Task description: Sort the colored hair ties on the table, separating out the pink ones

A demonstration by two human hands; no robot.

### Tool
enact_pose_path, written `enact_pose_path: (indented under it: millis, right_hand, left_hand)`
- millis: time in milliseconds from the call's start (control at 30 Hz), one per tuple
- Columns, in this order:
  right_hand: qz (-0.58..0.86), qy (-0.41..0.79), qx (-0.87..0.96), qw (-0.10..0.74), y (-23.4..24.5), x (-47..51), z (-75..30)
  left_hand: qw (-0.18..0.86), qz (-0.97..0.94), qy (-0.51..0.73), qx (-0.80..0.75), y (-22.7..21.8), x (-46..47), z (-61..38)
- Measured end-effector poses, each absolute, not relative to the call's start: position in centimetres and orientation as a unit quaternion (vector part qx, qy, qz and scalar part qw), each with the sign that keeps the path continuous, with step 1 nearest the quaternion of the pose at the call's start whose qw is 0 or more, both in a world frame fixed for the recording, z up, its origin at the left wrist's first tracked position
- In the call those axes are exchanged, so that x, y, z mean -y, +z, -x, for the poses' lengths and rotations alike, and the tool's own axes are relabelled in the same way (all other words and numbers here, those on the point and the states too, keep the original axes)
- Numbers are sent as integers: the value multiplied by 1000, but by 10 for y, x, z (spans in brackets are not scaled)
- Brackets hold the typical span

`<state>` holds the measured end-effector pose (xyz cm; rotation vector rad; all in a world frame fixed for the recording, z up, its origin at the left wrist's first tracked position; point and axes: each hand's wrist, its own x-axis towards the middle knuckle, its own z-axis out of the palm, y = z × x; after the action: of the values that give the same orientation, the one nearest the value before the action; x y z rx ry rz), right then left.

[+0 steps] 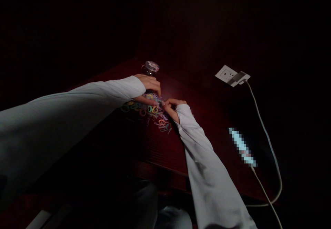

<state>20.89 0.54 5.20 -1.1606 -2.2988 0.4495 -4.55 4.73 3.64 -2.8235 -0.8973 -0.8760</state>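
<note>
A loose pile of small coloured hair ties and thin elastic bands [142, 112] lies on the dark red wooden table. My left hand [148, 84] reaches over the pile from the left, fingers curled down and thumb stretched toward my right hand. Opposite it, my right hand [173, 106] is closed in a pinch, its fingertips meeting the left thumb tip. Something small and greyish shows between the two hands, too dim to name. Just behind my left hand stands a round jar [152, 67] with a picture on its lid.
At the right, a white wall socket [227, 75] has a charger [240, 79] plugged in, with a white cable [266, 132] hanging from it. A phone with a blurred-out screen [242, 148] lies on the right. The table's front edge [162, 168] runs below my hands. Surroundings are very dark.
</note>
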Motion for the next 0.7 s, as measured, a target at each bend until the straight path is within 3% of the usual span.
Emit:
enact_pose_path:
  millis: [333, 700]
  right_hand:
    - [355, 92, 911, 191, 40, -26, -209]
    - [339, 72, 917, 198, 42, -27, -209]
  left_hand:
    - [35, 893, -341, 292, 39, -56, 46]
    - [49, 897, -322, 298, 41, -48, 44]
